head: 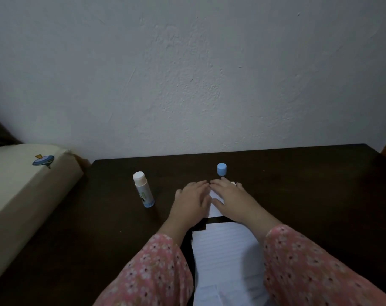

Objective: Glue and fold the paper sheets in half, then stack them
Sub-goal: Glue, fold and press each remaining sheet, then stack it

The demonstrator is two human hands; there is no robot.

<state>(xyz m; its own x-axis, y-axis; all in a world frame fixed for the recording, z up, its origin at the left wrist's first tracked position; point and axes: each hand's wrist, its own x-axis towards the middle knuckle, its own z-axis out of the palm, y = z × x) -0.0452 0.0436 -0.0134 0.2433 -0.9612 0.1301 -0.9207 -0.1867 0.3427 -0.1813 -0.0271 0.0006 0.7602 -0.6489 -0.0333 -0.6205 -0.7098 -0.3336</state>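
Note:
A small folded white paper [215, 200] lies on the dark table [309, 195], mostly covered by both hands. My left hand [191, 200] and my right hand [230, 195] lie flat on it side by side, fingers straight, fingertips meeting at the far edge. Nearer to me lies a stack of lined white sheets [225, 257] between my forearms. The glue stick [143, 189] stands uncapped to the left of my hands. Its blue cap [221, 169] stands just beyond my right fingertips.
A beige cushion [22, 195] with a small printed picture lies along the table's left side. A white wall [187, 74] rises right behind the table's far edge. Pink flowered sleeves cover both forearms.

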